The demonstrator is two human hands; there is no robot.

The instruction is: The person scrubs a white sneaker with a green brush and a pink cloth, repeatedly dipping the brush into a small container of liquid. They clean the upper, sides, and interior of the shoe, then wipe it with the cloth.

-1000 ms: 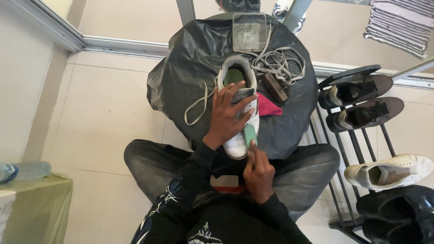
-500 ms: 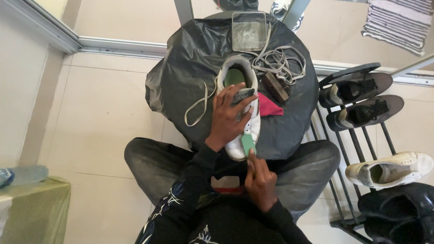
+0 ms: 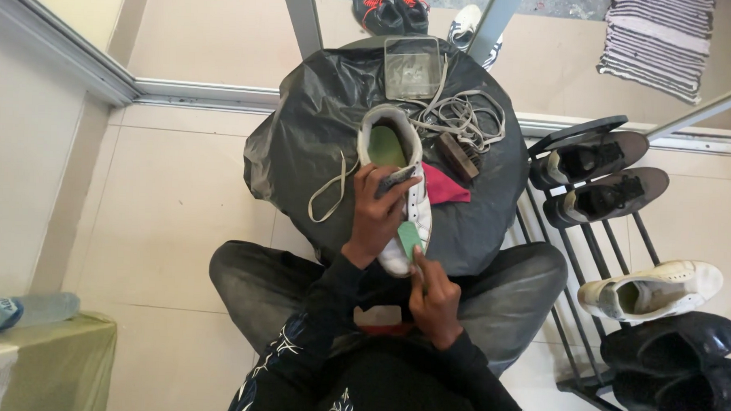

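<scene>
A white sneaker (image 3: 394,142) with a green insole lies on a round table covered in black plastic (image 3: 303,138). My left hand (image 3: 375,214) grips the sneaker across its tongue and middle, holding it down. My right hand (image 3: 433,293) holds a small green brush (image 3: 410,238) whose head rests on the toe end of the sneaker. Loose pale laces (image 3: 332,188) trail off the shoe's left side.
Behind the sneaker are a clear plastic tub (image 3: 412,67), a heap of laces (image 3: 462,116), a brown brush (image 3: 458,156) and a pink cloth (image 3: 443,185). A shoe rack (image 3: 590,262) with several shoes stands at the right. A water bottle (image 3: 22,308) lies at lower left.
The view has shifted slightly. My right hand has nudged the green brush up and left along the toe. My left hand keeps its grip on the sneaker.
</scene>
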